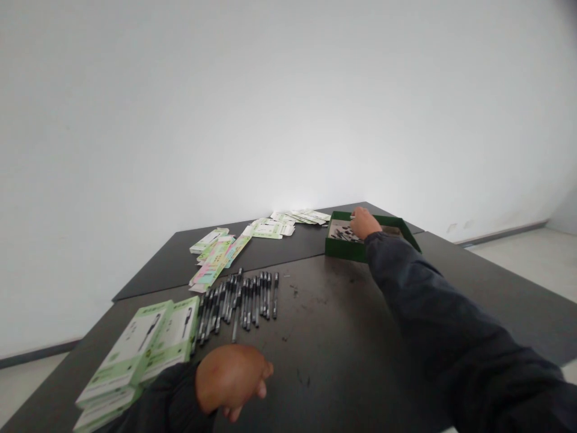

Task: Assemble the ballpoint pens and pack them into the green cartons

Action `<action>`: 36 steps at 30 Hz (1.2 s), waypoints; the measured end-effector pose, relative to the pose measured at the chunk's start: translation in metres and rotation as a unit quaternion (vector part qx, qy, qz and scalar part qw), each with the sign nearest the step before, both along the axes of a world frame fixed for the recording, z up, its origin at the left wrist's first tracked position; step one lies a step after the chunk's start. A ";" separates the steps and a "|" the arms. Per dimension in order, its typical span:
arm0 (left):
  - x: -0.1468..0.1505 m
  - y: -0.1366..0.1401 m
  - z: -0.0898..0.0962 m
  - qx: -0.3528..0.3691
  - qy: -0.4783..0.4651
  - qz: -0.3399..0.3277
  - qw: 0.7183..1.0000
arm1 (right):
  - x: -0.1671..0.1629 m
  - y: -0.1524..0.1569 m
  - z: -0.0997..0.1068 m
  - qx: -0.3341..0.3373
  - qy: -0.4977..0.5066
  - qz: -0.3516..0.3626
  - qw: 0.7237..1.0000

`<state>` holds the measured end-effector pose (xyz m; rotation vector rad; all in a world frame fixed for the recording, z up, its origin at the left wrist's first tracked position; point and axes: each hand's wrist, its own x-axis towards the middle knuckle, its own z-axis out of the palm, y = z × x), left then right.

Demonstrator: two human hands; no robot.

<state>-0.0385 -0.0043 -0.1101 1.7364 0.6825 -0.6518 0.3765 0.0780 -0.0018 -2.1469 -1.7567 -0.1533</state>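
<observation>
My left hand (232,377) hovers over the near part of the dark table, its fingers loosely curled and nothing sticking out of them. Just beyond it lies a loose row of black-capped pens (247,297), side by side. My right hand (364,224) reaches into a green open box (345,249) at the back right. Its fingers are closed in a pinch, with a small pale bit at the tips that I cannot make out. Several pens (345,233) lie inside that box, beside my fingers.
White-and-green pen boxes (130,343) are stacked at the front left. Flattened cartons (214,264) lie behind the pens, and more cartons (270,227) spread along the back edge. Small dark marks dot the table (333,349). A white wall (270,120) stands behind it.
</observation>
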 end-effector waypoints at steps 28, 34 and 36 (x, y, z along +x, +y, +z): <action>0.007 -0.002 0.018 0.078 -0.010 -0.044 0.996 | -0.167 -0.016 -0.089 -0.090 -0.087 0.228 0.966; 0.008 -0.009 0.027 0.099 -0.023 -0.024 0.995 | -0.095 -0.009 -0.036 -0.023 -0.092 0.123 0.988; 0.009 -0.010 0.029 0.081 -0.025 -0.012 0.996 | -0.054 -0.005 -0.017 0.000 -0.093 0.071 0.993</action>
